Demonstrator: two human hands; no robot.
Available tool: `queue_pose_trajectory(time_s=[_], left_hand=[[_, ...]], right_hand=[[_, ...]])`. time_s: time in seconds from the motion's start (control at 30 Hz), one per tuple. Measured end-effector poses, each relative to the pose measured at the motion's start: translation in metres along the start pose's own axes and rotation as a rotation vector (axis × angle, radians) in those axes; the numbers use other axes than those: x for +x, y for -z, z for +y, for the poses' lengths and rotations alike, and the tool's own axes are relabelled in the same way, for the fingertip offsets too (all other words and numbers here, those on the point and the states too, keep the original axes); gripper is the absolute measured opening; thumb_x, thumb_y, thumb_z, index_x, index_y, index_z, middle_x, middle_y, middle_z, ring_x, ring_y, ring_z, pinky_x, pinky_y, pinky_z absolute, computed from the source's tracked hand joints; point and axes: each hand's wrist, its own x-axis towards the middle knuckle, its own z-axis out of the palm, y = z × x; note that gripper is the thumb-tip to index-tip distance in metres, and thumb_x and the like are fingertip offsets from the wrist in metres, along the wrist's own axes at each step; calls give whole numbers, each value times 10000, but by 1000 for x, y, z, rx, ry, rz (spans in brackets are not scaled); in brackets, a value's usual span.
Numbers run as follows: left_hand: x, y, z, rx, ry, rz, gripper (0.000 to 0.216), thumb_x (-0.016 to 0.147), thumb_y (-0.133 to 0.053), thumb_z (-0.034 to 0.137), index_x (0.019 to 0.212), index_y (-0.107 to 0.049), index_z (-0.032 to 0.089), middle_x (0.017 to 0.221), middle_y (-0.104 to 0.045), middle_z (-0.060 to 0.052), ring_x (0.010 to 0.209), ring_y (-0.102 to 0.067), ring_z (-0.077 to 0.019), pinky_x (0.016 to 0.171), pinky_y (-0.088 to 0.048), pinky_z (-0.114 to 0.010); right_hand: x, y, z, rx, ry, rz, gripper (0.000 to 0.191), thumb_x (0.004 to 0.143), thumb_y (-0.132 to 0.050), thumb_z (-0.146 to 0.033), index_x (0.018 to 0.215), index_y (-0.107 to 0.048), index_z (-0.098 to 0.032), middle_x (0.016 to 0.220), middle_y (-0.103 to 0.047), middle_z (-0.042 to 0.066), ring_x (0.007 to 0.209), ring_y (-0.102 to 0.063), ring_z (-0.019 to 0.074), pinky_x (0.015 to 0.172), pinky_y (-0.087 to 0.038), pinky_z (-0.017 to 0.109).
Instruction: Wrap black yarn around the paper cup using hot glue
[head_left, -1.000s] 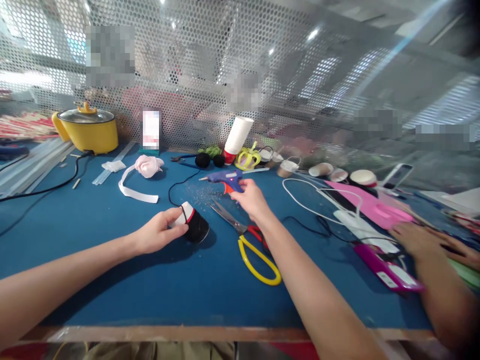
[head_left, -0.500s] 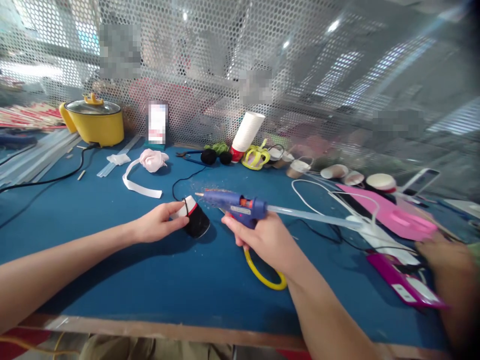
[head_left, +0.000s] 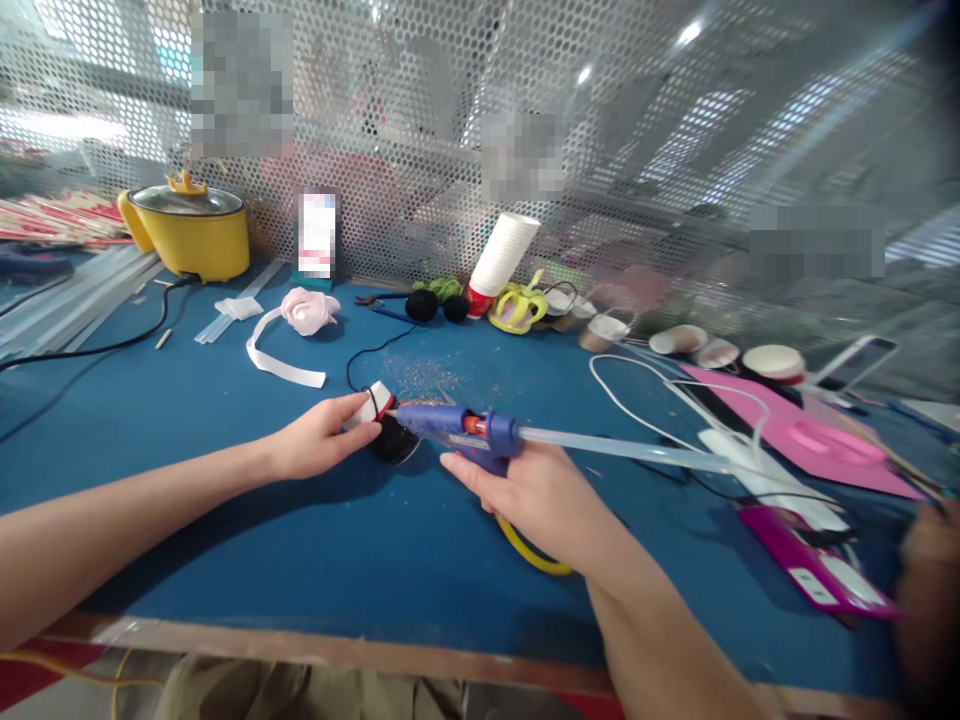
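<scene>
My left hand [head_left: 330, 434] pinches a small paper cup [head_left: 396, 440] by its white end; the cup lies tilted, its lower part wrapped in black yarn beside a red band. A black strand [head_left: 382, 343] runs from it back to dark yarn balls [head_left: 421, 305]. In my right hand [head_left: 536, 490] is a blue hot glue gun [head_left: 465, 430], its nozzle at the cup near the red band. A long clear glue stick [head_left: 630, 446] sticks out of the gun's rear. Below my right hand a yellow scissors handle [head_left: 532, 552] shows in part.
A pink ribbon rose [head_left: 309, 312] lies at the back left, near a yellow electric pot [head_left: 199, 232]. Stacked white cups [head_left: 504, 255] lean by the mesh. On the right are a pink sheet [head_left: 795, 430], a purple box [head_left: 814, 565] and another person's blurred hand [head_left: 930, 545].
The glue gun in my right hand has moved left and slightly down, bringing its nozzle onto the cup. My left hand keeps its hold. The other person's hand has shifted right.
</scene>
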Motion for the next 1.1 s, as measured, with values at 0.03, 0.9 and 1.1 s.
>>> queue_pose_trajectory(time_s=[0.03, 0.9, 1.1], left_hand=[[0, 0, 0, 7, 0, 3, 258, 839, -403, 344, 907, -521, 125, 793, -541, -12, 714, -466, -134, 666, -406, -239], [-2, 3, 2, 153, -9, -35, 230, 846, -370, 363, 766, -431, 156, 613, -407, 39, 568, -366, -97, 540, -345, -223], [-2, 3, 5, 178, -35, -24, 220, 841, -373, 349, 747, -430, 157, 663, -445, 18, 609, -398, -110, 575, -367, -233]], right_hand=[[0, -1, 0, -12, 8, -2, 164, 755, -535, -370, 671, -630, -266, 471, -575, -13, 566, -606, 203, 574, -469, 314], [3, 2, -2, -87, 22, 43, 153, 760, -526, -342, 808, -646, -261, 671, -664, 23, 753, -634, 233, 615, -475, 317], [2, 4, -1, -93, 24, 40, 139, 753, -543, -338, 814, -648, -271, 690, -671, 21, 748, -634, 232, 588, -467, 310]])
